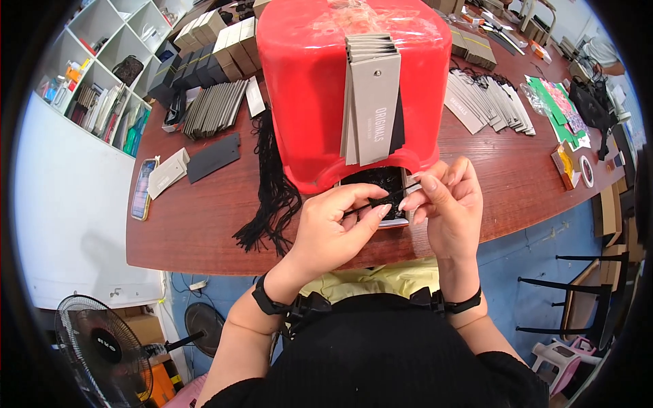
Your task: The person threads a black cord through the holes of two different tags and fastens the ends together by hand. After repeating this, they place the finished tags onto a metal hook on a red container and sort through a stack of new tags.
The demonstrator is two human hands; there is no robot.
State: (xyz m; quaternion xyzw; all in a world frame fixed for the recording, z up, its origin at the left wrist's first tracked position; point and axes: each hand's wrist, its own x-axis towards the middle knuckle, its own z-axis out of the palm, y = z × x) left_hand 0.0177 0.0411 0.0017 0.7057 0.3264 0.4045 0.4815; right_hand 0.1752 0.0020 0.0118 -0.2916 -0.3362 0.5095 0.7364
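Note:
A thin black cord (407, 188) is stretched between my two hands, low in front of an upturned red plastic tub or stool (303, 88). My left hand (340, 221) pinches it between thumb and fingers. My right hand (452, 204) grips the cord's other side with its fingertips. Just beneath the hands sits a small open box (393, 224) of small black pieces, partly hidden by my fingers. Several grey hang tags (367, 102) hang in a stack against the red plastic, a black one among them. To the left, a bundle of black cords (269, 187) trails over the table.
On the wooden table (197, 224) at left are a row of grey tags (216, 109), a black tag (214, 158) and a phone (143, 190). Fanned corded tags (476, 105) lie right, near a small yellow box (564, 165). A fan (102, 347) stands lower left.

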